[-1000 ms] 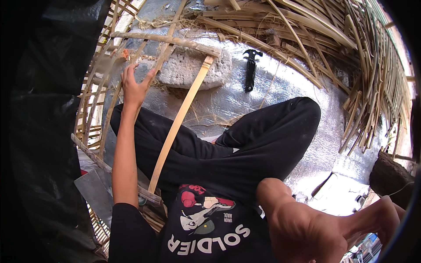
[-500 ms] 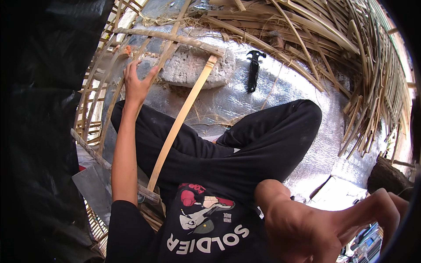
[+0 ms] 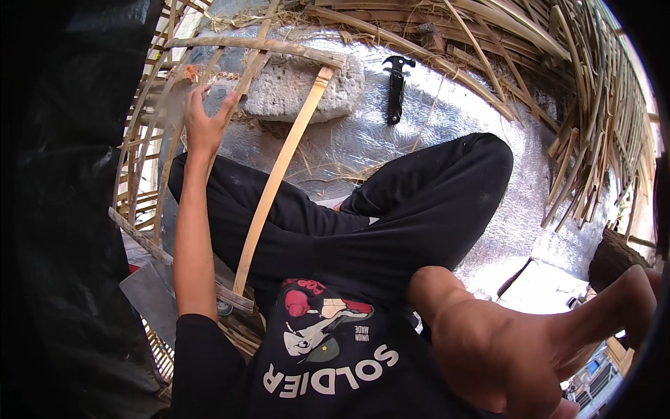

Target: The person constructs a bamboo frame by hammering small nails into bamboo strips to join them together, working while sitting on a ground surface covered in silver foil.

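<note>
Fingers and thumb apart, my left hand (image 3: 202,129) is raised beside the slats of a bamboo frame, its thumb close to or touching one slat (image 3: 250,73). Nothing shows in its grip. Across the top of the frame runs a crossbar (image 3: 279,47). A pale, slightly bowed bamboo strip (image 3: 277,174) extends from the crossbar's right end down to a lower bar (image 3: 237,299) by my lap. My right hand (image 3: 495,342) looms large at the lower right, bent and very close. Most of its fingers are hidden or cut off, and nothing held can be made out.
Behind the frame, a rough grey block (image 3: 300,94) rests on silvery foil sheeting (image 3: 447,112). A black hammer-headed multi-tool (image 3: 396,91) lies right of it. Split bamboo strips (image 3: 586,91) are heaped at the far right. Black sheeting (image 3: 77,209) hangs at left.
The scene has shifted slightly upward in view. My right hand has moved and turned a little at the lower right. My left hand keeps its spread pose by the slats.
</note>
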Available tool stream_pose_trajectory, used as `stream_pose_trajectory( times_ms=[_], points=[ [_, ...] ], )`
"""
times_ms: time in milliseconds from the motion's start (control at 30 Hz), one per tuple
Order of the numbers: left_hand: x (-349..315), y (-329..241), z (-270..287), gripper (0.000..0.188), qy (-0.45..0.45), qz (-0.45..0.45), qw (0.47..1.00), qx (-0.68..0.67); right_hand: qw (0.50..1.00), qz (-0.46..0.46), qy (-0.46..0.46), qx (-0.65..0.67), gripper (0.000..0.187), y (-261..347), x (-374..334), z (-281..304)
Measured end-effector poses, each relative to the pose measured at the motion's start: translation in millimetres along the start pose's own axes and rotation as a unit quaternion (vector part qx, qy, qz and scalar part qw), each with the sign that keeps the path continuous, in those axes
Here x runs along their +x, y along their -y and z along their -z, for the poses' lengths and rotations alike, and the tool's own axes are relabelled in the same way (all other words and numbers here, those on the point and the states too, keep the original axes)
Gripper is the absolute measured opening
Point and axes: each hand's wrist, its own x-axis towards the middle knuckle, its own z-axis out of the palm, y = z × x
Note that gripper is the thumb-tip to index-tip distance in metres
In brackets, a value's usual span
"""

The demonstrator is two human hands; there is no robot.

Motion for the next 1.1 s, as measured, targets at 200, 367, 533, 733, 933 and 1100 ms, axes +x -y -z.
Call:
stream_pose_trajectory(
  times_ms=[200, 367, 533, 733, 933, 1100],
  points=[
    [-1.4, -3.0, -0.3, 0.069, -0.005, 0.004, 1.0, -0.017, 0.994, -0.007, -0.041, -0.103, 0.083, -2.4, 7.4, 14.1],
    [-1.6, -2.3, -0.1, 0.069, 0.004, 0.008, 1.0, -0.015, 0.938, -0.051, -0.162, -0.304, 0.083, -3.4, 17.6, 63.2],
    [-2.0, 2.7, -3.2, 0.067, -0.013, -0.009, 1.0, 0.012, 0.878, -0.08, -0.331, -0.337, 0.08, -20.5, 14.7, 136.0],
    [-1.7, -5.7, 2.6, 0.067, 0.002, 0.002, 1.0, -0.008, 0.875, -0.151, -0.381, -0.259, 0.042, -59.9, -24.1, 241.0],
    [-0.3, -7.4, 6.6, 0.065, 0.002, 0.002, 1.0, -0.005, 0.847, -0.21, -0.429, -0.232, 0.037, -83.4, -42.6, 266.5],
    [-1.3, -6.5, 1.7, 0.066, 0.002, -0.002, 1.0, -0.017, 0.83, -0.217, -0.45, -0.248, 0.018, -82.7, -47.6, 267.8]
  ],
)
